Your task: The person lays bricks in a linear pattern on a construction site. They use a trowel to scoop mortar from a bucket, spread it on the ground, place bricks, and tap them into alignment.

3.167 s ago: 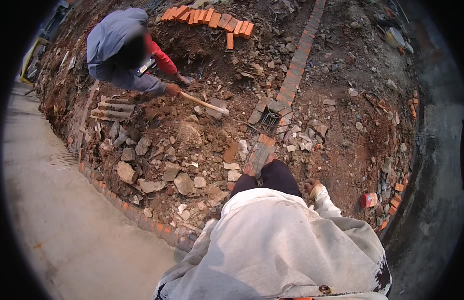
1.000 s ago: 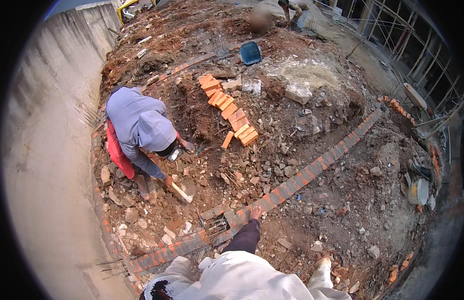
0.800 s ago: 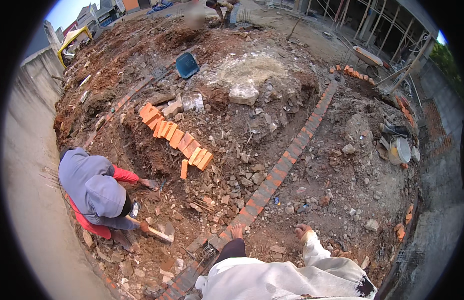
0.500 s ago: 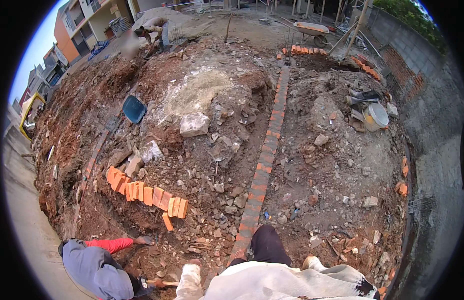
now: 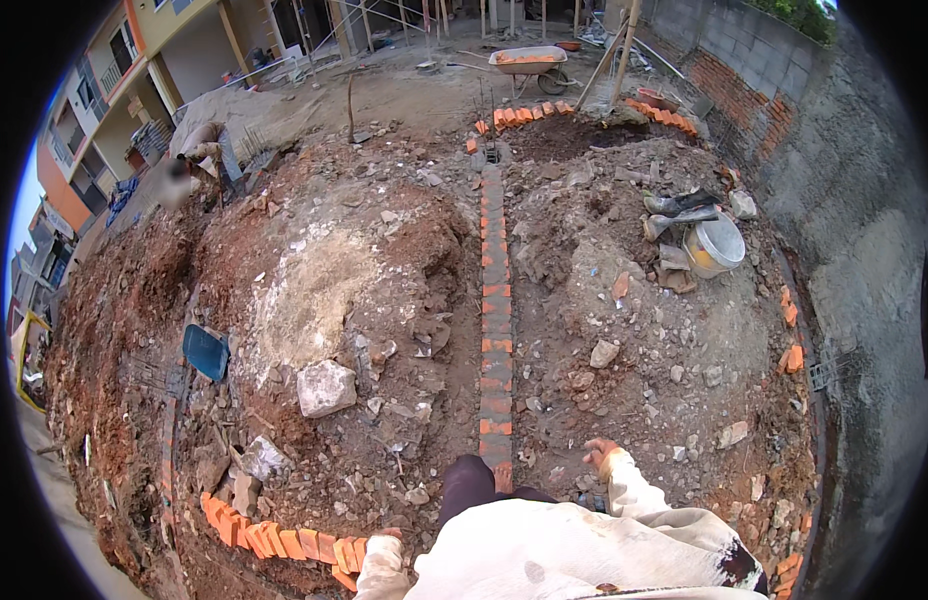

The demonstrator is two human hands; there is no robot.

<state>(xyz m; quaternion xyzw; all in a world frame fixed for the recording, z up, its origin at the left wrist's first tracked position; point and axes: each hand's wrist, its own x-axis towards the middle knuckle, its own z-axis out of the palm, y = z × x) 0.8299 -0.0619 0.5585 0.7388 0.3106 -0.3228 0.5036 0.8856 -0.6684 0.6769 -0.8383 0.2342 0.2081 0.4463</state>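
Below me runs a narrow brick course (image 5: 496, 345) with grey mortar between its orange bricks, and my bare foot (image 5: 503, 478) rests on it. My right hand (image 5: 600, 452) is held out over the rubble right of the course, fingers apart and nothing in them. Only a little of my left hand (image 5: 388, 533) shows past its pale sleeve, low and left of the course; its fingers are too small to read. Close to it in the picture lies a row of loose orange bricks (image 5: 284, 542); I cannot tell whether the hand touches them.
Rough soil and stones flank the course, with a big pale rock (image 5: 326, 388) and a dark blue-green tub (image 5: 205, 352) at left. A white bucket (image 5: 716, 245) and dark boots (image 5: 681, 208) stand at right. Farther off are a wheelbarrow (image 5: 529, 62) and a bending person (image 5: 206, 160).
The view has shifted forward and turned left along the course. My right hand has come into view, out to the side. The co-worker at lower left has left the picture.
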